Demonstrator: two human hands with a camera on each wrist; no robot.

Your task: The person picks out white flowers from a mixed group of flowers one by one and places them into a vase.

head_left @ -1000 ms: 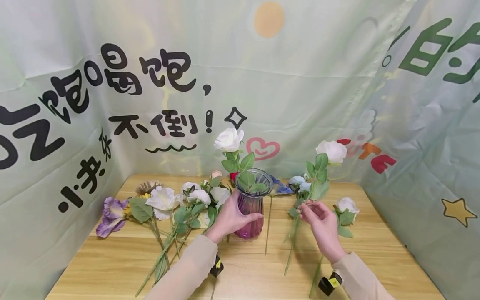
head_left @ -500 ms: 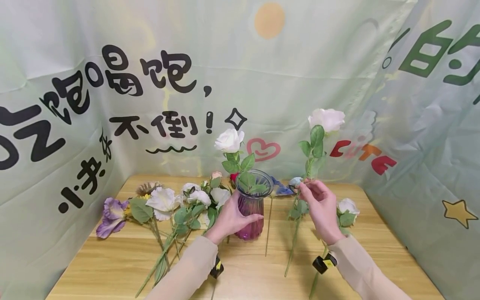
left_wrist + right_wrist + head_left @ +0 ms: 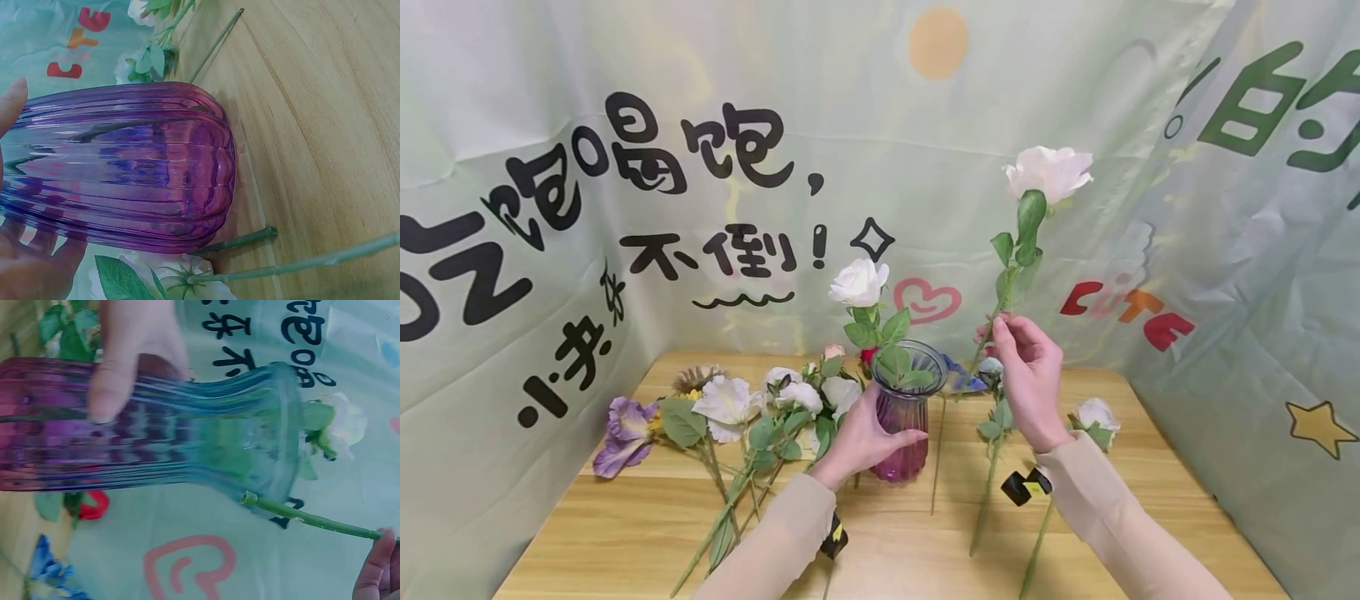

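My left hand [image 3: 856, 437] grips a ribbed glass vase [image 3: 901, 450], purple-pink below and bluish at its flared rim. One white rose [image 3: 857, 282] stands in it, leaves at the mouth. To the right, my right hand [image 3: 1032, 367] pinches the green stem of a second white rose [image 3: 1047, 173], its bloom held up high. In the right wrist view, the cut end of that stem [image 3: 312, 520] overlaps the vase rim [image 3: 287, 425]. The left wrist view shows the vase base [image 3: 206, 169] close over the wood, with fingers around the upper body.
Several artificial flowers lie left of the vase, among them a purple one [image 3: 625, 433] and a white one [image 3: 726, 404]. Behind it is a blue flower [image 3: 964, 375]. On the right lie a pale blue stem [image 3: 991, 467] and another white rose [image 3: 1096, 412]. Printed cloth [image 3: 1037, 75] encloses the table [image 3: 895, 542].
My right hand has lifted the second rose upward and slightly left, raising its stem off the flowers at the right. My left hand and the vase have stayed in place.
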